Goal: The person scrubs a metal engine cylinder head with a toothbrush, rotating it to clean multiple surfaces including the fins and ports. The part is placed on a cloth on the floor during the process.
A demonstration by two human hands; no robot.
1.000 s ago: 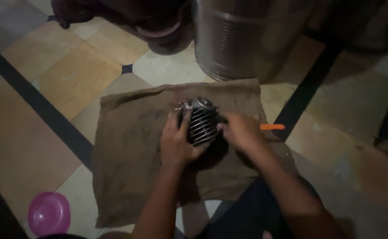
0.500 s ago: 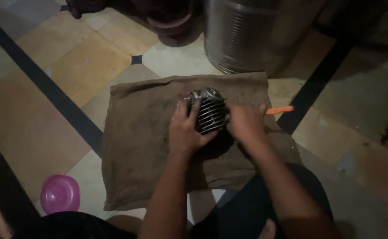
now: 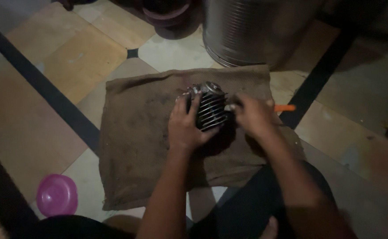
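Observation:
A finned metal engine cylinder (image 3: 211, 108) rests on a brown burlap cloth (image 3: 136, 132) spread over the tiled floor. My left hand (image 3: 186, 126) grips the cylinder's left side, fingers laid across the fins. My right hand (image 3: 252, 116) is closed around a tool with an orange handle (image 3: 285, 107); its metal tip touches the cylinder's right side. The scene is dim.
A large shiny metal drum (image 3: 251, 28) stands just beyond the cloth. A dark round basin (image 3: 167, 15) sits to the drum's left. A small pink plastic bowl (image 3: 57, 195) lies on the floor at lower left. My dark-clad legs fill the bottom.
Both hands stay on the cylinder with only small shifts. The camera has tilted, so the cloth and cylinder sit slightly differently in view.

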